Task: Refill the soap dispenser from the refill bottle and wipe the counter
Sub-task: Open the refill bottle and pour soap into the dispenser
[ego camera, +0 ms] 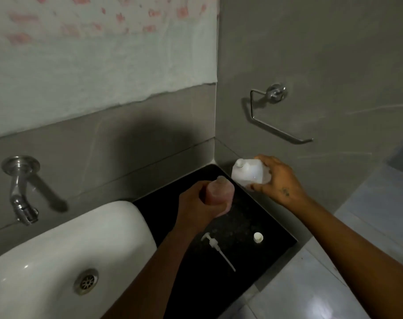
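My left hand (195, 207) grips a clear, pinkish soap dispenser bottle (221, 192) with its neck open, held above the black counter (271, 240). My right hand (281, 180) holds a white translucent refill bottle (248, 172) tilted to the left, its uncapped spout pointing toward the dispenser's neck but a little apart from it. The dispenser's white pump head (215, 246) with its long tube lies flat on the counter in front of my left wrist. A small white cap (258, 237) rests on the counter to the right of the pump.
A white sink basin (64, 252) with a metal drain (86, 281) fills the lower left. A steel tap (21, 194) juts from the grey wall. A metal paper holder (276, 111) hangs on the right wall. Pale floor tiles (333, 284) lie beyond the counter's right edge.
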